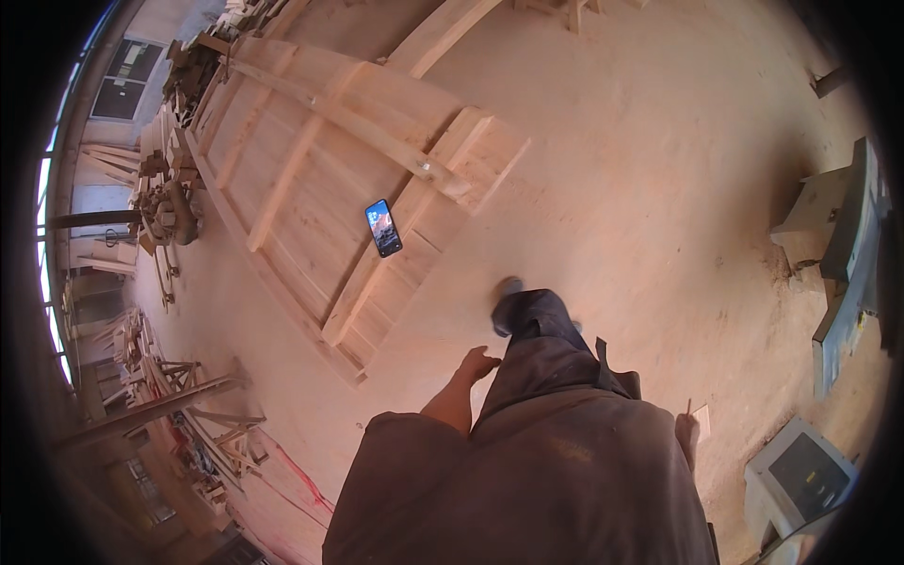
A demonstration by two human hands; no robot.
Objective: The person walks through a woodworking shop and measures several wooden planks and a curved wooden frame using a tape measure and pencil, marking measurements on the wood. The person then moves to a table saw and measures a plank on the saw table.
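Observation:
My left hand hangs beside my left thigh, its fingers curled in, and nothing shows in them. At my right side my right hand is closed and partly hidden by my clothing. A thin, pencil-like stick juts up from it. A pale, flat piece shows right beside that hand; I cannot tell whether the hand touches it. Ahead to the left lies a large wooden panel with crosswise battens. A phone with its screen lit rests on the nearest batten, apart from both hands.
A long diagonal beam crosses the panel's battens. Timber and offcuts are piled along the left wall. Wooden trestles stand at lower left. Grey machines stand at right on the dusty floor. One shoe is ahead of me.

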